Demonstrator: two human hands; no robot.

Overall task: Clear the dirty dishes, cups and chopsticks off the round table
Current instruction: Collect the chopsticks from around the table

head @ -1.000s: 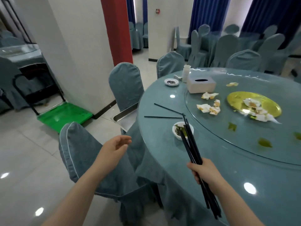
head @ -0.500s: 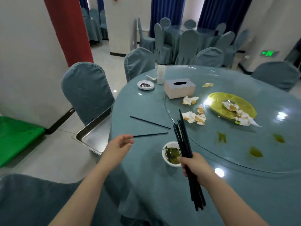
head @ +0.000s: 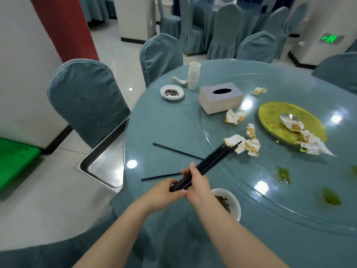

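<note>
Chopsticks point(head: 204, 167) are gripped as a bundle by both hands, left point(head: 166, 192) and right point(head: 197, 184), tips angled up-right; two loose sticks point(head: 160, 176) lie just left.

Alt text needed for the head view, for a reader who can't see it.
Both hands, left hand and right hand, grip a bundle of black chopsticks over a round table; two loose chopsticks, dirty dishes and crumpled napkins lie on it.

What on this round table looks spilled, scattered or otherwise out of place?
Stained crumpled paper napkins lie scattered on the glass turntable, with more heaped on the round yellow plate. Green sauce splashes spot the glass. Two loose black chopsticks lie apart at odd angles on the blue tablecloth, not paired.
</note>
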